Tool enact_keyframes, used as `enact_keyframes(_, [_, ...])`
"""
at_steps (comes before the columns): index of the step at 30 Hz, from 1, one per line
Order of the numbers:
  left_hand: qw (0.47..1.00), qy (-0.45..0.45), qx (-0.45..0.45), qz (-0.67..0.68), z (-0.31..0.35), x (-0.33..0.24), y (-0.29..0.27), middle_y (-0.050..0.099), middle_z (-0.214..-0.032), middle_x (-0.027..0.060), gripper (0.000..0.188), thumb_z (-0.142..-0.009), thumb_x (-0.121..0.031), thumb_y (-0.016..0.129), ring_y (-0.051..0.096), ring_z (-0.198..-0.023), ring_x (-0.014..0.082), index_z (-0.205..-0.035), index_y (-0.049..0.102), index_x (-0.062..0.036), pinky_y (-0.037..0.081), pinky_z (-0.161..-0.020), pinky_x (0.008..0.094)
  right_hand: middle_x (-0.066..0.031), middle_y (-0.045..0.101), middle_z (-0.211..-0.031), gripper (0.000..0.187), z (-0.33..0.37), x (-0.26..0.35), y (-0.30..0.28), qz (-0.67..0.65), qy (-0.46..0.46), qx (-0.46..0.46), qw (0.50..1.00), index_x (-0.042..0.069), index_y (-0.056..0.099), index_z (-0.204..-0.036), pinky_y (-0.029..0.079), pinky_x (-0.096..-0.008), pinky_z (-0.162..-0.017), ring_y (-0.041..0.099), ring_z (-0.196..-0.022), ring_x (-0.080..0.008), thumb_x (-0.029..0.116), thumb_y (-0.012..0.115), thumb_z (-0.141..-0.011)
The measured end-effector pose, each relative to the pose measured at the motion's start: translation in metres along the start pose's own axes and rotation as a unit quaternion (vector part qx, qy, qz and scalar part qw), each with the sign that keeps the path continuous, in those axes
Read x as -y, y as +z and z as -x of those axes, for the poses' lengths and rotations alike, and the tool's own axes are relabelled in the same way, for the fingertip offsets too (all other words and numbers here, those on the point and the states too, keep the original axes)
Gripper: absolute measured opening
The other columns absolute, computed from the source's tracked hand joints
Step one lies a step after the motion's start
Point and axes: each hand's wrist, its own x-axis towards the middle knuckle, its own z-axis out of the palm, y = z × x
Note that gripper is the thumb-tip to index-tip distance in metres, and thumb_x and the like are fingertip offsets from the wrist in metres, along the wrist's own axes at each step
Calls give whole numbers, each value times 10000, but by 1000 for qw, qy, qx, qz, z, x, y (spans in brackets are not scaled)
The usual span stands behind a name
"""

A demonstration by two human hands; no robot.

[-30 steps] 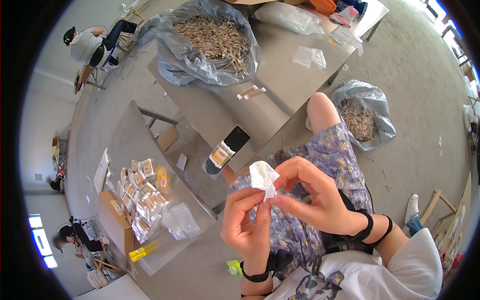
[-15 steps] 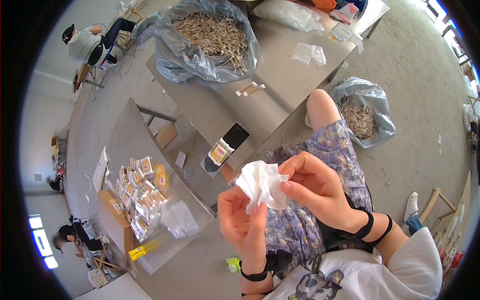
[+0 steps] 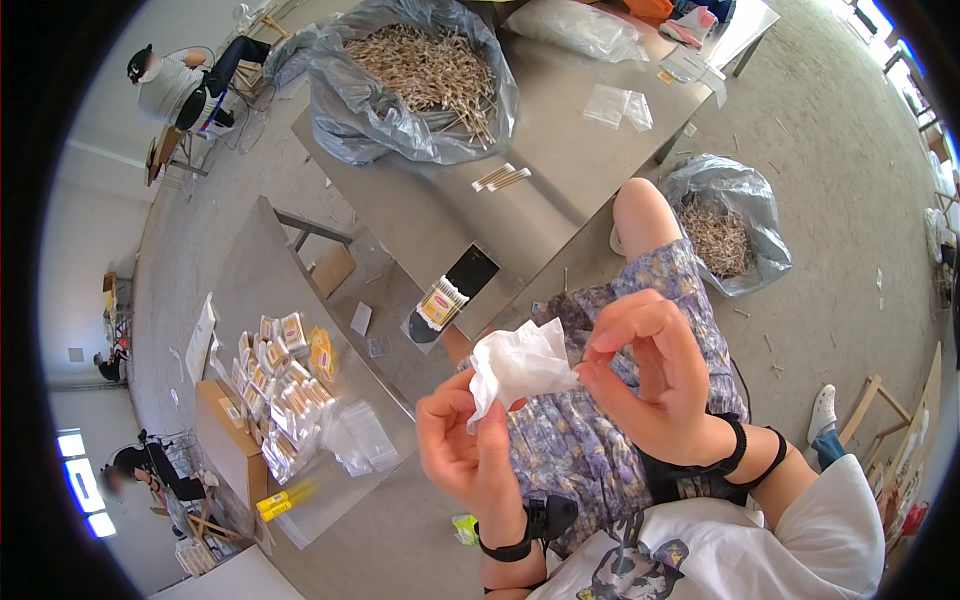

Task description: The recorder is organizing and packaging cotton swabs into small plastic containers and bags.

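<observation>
White tissue (image 3: 520,362), creased, is over your patterned shorts (image 3: 580,455). Your left hand (image 3: 463,437) pinches one end between thumb and fingers; your right hand (image 3: 652,392) nips the opposite edge at its fingertips. Pull lightly and evenly, easing creases apart gradually; thin sheet, likely tears if jerked.

I read bright, diffuse daylight; the window (image 3: 85,485) at left is overexposed. The metal table (image 3: 420,215) shows soft sheen, the white sheet (image 3: 525,362) faint shading. Fisheye distortion curves the black-rimmed periphery.
</observation>
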Motion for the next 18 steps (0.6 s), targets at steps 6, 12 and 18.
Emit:
enact_keyframes(6, [1000,1,-8,-11,0,0,1,599,-1172,195,178,-881,27,635,648,-993,211,-996,500,22,620,-804,358,-94,648,-1034,291,-1,3,0,-46,10,26,999,-11,607,-1088,484,-282,-734,609,-855,-168,-90,699,-824])
enact_keyframes(12, [999,-28,25,15,2,0,3,590,-1210,159,280,-870,32,659,621,-1061,203,-1121,534,37,567,-887,354,-69,673,-1000,275,1,4,3,-12,10,46,999,-1,620,-1082,499,-282,-723,648,-849,-162,-80,699,-831])
enact_keyframes(18, [998,-15,62,-20,7,1,11,629,-1138,104,279,-923,-136,696,623,-1026,170,-1121,578,21,500,-896,308,-56,678,-982,239,3,12,5,8,32,90,995,5,602,-1035,514,-289,-743,669,-864,-151,-71,709,-835])
